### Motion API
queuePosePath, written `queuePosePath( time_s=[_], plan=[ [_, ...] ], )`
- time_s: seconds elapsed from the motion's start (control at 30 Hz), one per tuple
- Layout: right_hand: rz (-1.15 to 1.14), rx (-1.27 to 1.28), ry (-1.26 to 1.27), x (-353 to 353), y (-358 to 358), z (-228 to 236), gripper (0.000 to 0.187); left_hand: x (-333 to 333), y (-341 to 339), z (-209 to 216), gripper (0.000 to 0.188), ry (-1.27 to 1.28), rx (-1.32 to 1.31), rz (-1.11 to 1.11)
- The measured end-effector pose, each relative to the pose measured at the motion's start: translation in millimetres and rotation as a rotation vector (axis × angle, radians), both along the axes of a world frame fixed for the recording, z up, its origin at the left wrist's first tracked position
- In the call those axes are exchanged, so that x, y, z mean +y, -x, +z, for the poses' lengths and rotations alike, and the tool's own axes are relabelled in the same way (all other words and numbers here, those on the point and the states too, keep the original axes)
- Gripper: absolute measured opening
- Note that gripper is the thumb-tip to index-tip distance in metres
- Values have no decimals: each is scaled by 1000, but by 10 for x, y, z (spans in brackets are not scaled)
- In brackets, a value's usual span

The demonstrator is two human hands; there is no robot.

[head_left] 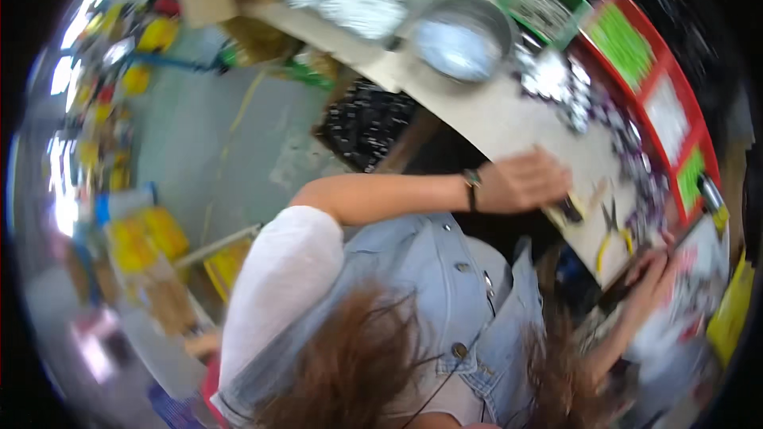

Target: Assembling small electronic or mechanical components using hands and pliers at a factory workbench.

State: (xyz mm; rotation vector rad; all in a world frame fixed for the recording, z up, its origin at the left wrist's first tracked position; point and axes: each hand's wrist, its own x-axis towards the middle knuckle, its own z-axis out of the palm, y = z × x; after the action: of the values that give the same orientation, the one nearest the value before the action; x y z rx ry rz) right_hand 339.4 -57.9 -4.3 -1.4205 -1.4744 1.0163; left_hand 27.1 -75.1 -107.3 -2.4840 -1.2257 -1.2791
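My left hand (524, 181), with a dark band on its wrist, reaches across my body over the near edge of the worktable (520, 123). Its fingers lie together and bend down; whatever they may hold is hidden. Close to their tips is a small dark object (570, 208). At the right, my right hand (650, 274) is by the table's corner, blurred, so its grip does not show. Between the two hands lie pliers with yellow handles (610, 238). Shiny silver and purple small pieces (632, 147) are strewn along the table.
A red divided tray (645, 95) holds green and white pieces. Beside it stand a green bin (548, 4) and a round metal pan (463, 36). Silver-filled trays (358, 4) sit farther left. Below the table is a box of black pieces (367, 123). Yellow items (147, 238) stand at left.
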Motion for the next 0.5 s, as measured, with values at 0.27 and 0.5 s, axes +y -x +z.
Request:
queuePosePath(
  time_s=[0.27,0.5],
  plan=[
    [32,-538,53,-1020,589,182,16,40,20,21,42,29,115,24],
    [124,-792,177,-1062,653,-137,20,96,-1,-38,43,-39,135,16]
  ],
)
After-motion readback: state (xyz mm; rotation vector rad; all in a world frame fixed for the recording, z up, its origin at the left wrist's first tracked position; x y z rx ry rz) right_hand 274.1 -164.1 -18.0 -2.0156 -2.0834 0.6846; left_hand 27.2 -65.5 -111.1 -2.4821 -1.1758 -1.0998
